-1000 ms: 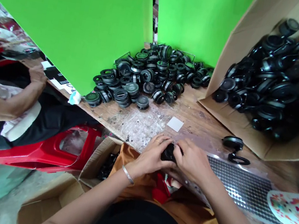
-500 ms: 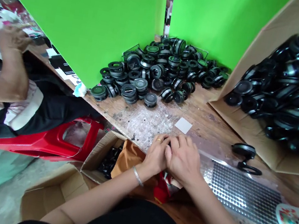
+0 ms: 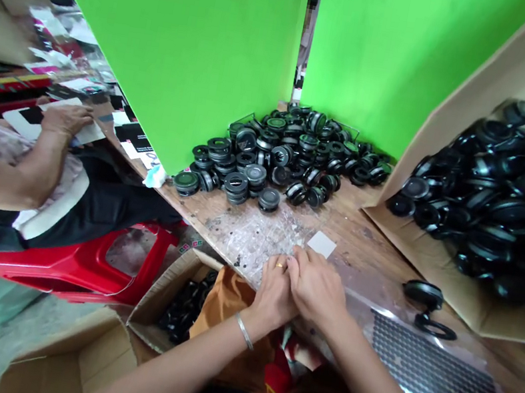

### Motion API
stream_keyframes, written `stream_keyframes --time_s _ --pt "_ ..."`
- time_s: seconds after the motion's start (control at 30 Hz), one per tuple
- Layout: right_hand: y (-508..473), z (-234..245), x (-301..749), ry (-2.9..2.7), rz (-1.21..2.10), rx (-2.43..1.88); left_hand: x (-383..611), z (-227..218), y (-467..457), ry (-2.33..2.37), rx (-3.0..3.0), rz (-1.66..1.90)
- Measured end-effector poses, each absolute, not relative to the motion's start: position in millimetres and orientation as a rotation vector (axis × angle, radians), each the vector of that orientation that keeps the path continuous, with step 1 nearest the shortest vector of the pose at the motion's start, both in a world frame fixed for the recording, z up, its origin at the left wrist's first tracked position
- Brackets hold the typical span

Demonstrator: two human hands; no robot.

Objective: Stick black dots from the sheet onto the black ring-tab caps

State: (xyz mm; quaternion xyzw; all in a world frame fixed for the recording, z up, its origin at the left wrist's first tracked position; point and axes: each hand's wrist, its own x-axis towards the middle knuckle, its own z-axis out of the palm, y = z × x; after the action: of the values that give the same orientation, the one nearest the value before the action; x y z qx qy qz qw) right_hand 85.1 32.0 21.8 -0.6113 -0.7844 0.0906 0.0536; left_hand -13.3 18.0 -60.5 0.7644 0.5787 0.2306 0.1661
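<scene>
My left hand (image 3: 275,290) and my right hand (image 3: 314,285) are pressed together at the near edge of the wooden table (image 3: 361,241), fingers curled round something hidden between them. The left hand wears a ring and a bangle. A small white card (image 3: 322,243) lies just beyond my fingertips. A pile of round black parts (image 3: 275,151) fills the far corner against the green screens.
A cardboard box (image 3: 460,136) of black parts lies tipped at the right. A loose black part with a ring (image 3: 426,305) sits beside a perforated sheet (image 3: 434,372). Another person's arm (image 3: 18,167) and a red stool (image 3: 79,259) are at the left. Open cartons (image 3: 163,301) stand below the table.
My hands have closed tighter together, and the black part seen between them a second ago is now hidden. The view has tilted. The other person's hand has moved onto papers.
</scene>
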Motion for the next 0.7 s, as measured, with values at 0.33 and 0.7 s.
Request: stream_keyframes --time_s 0.33,0.7 --pt "52 6 74 -2.342 0.251 -1.902 -9 -73 22 1.648 1.999 0.879" --pt "64 -41 84 -2.074 0.27 -1.718 -5 -71 11 1.657 1.909 0.832"
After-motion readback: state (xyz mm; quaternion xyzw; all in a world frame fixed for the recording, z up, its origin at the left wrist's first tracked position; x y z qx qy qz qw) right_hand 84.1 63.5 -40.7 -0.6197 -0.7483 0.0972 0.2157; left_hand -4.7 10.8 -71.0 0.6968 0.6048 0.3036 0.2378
